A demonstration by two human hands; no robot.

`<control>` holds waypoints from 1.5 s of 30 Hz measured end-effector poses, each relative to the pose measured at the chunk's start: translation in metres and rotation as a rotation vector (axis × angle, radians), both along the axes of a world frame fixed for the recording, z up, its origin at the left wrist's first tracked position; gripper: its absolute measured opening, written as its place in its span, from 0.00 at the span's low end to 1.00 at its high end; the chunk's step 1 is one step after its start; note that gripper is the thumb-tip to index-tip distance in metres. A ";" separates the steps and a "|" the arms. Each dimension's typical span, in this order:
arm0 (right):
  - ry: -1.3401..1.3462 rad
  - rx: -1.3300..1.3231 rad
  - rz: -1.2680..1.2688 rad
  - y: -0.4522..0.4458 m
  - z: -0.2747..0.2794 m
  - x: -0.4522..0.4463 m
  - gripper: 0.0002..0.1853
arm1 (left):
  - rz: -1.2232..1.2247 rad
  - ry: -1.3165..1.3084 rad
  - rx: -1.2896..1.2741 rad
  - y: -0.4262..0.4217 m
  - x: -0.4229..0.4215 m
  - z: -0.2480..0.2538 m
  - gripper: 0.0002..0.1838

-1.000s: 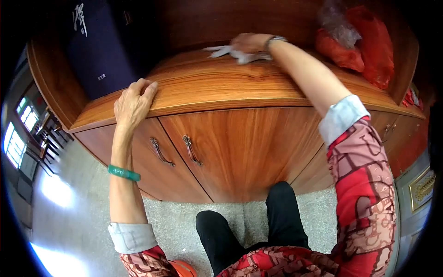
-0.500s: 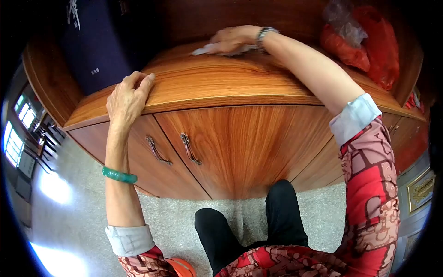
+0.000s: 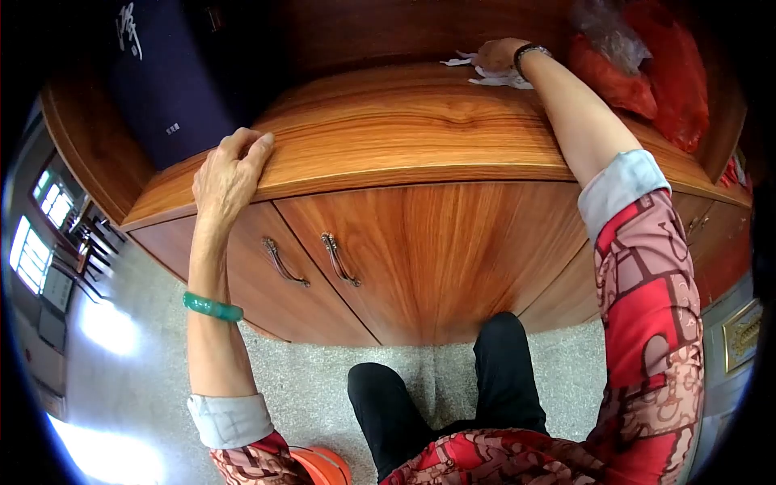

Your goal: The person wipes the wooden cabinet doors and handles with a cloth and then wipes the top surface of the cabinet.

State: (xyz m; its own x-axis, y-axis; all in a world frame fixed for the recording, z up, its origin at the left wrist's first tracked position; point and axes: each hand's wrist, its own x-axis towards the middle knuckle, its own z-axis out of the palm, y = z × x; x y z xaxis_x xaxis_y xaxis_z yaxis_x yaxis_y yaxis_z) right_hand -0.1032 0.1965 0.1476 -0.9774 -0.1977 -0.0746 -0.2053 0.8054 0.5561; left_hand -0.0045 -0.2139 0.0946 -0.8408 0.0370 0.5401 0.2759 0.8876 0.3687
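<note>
A crumpled white cloth [image 3: 503, 78] lies under my right hand [image 3: 495, 55], pressed on the wooden cabinet top [image 3: 388, 113] near its back panel. The fingers are closed on the cloth and mostly hidden, with ragged ends sticking out to the left and in front. My left hand [image 3: 229, 171] rests at the cabinet's front edge, holding nothing. Its fingers are bent and lie on the wood, the thumb apart from them. Just behind it stands a tall dark blue box [image 3: 174, 89] with white lettering.
Red plastic bags [image 3: 679, 89] and a clear bag [image 3: 610, 36] sit at the right end of the cabinet top. Below are doors with a metal handle [image 3: 339, 260]. An orange bucket [image 3: 327, 465] stands on the floor by my left arm.
My right hand has slid to the right and slightly back across the wood with the cloth, towards the red bags. The left hand keeps its place on the edge; the view has shifted slightly.
</note>
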 end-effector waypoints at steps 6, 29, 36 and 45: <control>0.089 -0.463 0.092 -0.078 -0.008 -0.016 0.25 | 0.002 -0.018 -0.094 -0.001 -0.006 0.000 0.27; 0.187 -0.381 -0.158 -0.068 -0.001 0.014 0.13 | 0.021 -0.283 -0.391 -0.002 -0.063 0.011 0.23; 0.026 -0.721 0.473 -0.157 -0.002 0.052 0.18 | 0.199 -0.268 -0.345 0.025 -0.041 0.016 0.24; 0.260 -0.453 0.038 -0.129 0.004 0.036 0.14 | 0.202 -0.248 -0.391 0.020 -0.050 0.012 0.23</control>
State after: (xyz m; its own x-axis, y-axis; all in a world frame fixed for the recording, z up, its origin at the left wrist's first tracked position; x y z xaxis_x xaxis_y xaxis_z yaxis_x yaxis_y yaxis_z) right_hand -0.0675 0.0676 0.1513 -0.9436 -0.1897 0.2713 -0.1407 0.9717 0.1899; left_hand -0.0543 -0.1944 0.1061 -0.9532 0.0205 0.3015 0.0311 0.9990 0.0306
